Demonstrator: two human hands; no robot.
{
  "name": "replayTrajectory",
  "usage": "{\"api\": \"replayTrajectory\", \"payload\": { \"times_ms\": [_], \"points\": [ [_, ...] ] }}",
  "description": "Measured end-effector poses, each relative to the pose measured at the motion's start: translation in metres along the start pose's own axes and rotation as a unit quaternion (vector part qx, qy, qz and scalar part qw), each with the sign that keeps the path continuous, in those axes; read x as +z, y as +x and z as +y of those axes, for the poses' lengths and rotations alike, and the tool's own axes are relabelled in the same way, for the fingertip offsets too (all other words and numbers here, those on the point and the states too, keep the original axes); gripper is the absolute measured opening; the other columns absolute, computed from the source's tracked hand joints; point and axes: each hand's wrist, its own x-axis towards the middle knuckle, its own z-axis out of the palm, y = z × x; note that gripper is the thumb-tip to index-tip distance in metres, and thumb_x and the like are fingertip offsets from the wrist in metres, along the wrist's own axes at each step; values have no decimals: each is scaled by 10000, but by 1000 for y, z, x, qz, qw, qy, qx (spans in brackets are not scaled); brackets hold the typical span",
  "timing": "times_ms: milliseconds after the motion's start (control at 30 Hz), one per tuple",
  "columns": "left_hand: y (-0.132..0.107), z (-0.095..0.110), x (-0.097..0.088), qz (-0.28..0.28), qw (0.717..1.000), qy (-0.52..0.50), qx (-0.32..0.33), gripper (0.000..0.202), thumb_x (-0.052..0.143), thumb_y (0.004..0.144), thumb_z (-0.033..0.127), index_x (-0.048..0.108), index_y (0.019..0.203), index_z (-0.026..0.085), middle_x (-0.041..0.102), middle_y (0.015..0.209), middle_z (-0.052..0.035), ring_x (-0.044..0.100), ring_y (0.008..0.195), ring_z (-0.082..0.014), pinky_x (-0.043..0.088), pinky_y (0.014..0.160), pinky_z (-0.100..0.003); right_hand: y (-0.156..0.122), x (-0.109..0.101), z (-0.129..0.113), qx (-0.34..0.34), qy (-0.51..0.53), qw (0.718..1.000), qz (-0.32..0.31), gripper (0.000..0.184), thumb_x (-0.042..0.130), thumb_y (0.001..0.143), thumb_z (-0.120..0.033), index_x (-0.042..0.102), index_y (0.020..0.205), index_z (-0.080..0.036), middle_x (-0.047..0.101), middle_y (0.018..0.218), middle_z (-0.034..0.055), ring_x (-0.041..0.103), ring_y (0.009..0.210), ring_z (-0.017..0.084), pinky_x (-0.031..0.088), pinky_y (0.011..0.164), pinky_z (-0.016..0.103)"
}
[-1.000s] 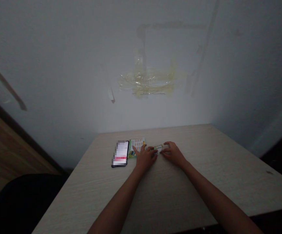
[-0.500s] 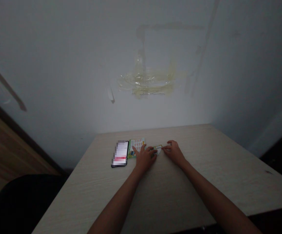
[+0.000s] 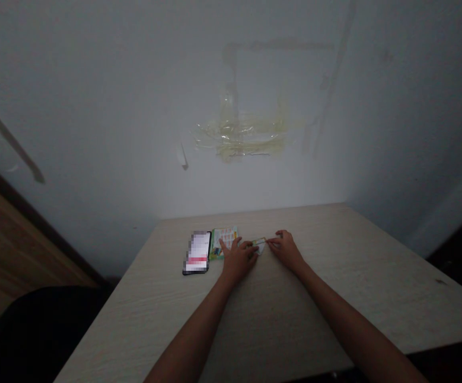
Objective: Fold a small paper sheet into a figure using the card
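Note:
Between my hands lies a small pale piece of paper (image 3: 260,247) with a yellow-green edge, too small to read. My left hand (image 3: 237,264) is spread, palm down. Its thumb reaches over a green and white printed booklet (image 3: 226,236), while its other fingertips rest at the paper's left end. My right hand (image 3: 286,252) pinches the paper's right edge between thumb and fingers. Part of both the booklet and the paper is hidden under my left hand.
A phone (image 3: 198,252) with a lit, blurred screen lies left of the booklet on the pale wooden table (image 3: 314,319). Behind the table rises a grey wall (image 3: 135,133) with strips of clear tape (image 3: 250,135). A dark shape (image 3: 35,330) stands at the lower left.
My hands stay almost in the same place. The small paper shows slightly differently between my fingers, with its yellow-green edge looking thinner; otherwise little differs.

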Motion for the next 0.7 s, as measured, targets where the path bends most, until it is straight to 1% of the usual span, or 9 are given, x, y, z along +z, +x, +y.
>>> {"api": "replayTrajectory", "payload": {
  "times_ms": [133, 233, 300, 467, 700],
  "points": [
    [0, 0, 2, 6, 1000, -11, 12, 269, 577, 894, 438, 643, 1151, 476, 660, 1245, 63, 382, 1338, -314, -182, 1005, -788, -2, -7, -6, -29, 0, 1000, -7, 191, 647, 841, -301, 770, 966, -224, 564, 1099, 114, 509, 1075, 233, 439, 972, 363],
    [0, 0, 2, 0, 1000, -16, 8, 265, 577, 893, 447, 645, 1147, 480, 655, 1255, 64, 377, 1341, -313, -192, 1005, -780, -2, -13, -13, -39, -21, 999, -17, 183, 636, 848, -315, 769, 909, -205, 582, 1070, 110, 512, 1069, 224, 432, 960, 336],
    [0, 0, 2, -4, 1000, -17, 5, 259, 575, 894, 450, 648, 1140, 483, 653, 1259, 66, 375, 1343, -313, -197, 1005, -777, -2, -15, -17, -32, -38, 998, -25, 196, 629, 853, -335, 760, 911, -201, 592, 1054, 105, 518, 1054, 217, 430, 946, 322],
    [-1, 1, 1, -2, 1000, -14, 0, 262, 579, 891, 449, 647, 1141, 489, 653, 1257, 63, 371, 1343, -319, -199, 1004, -776, 0, -17, -25, 30, -75, 996, -47, 195, 637, 835, -365, 738, 898, -210, 602, 1015, 87, 535, 1021, 207, 419, 922, 299],
    [-1, 3, 1, 5, 1000, -8, -2, 268, 605, 875, 454, 650, 1137, 489, 649, 1259, 63, 392, 1319, -315, -215, 992, -774, 2, -19, -28, 63, -80, 992, -74, 212, 654, 798, -383, 716, 924, -223, 585, 1073, 78, 541, 1033, 208, 401, 908, 301]
  ]
}}
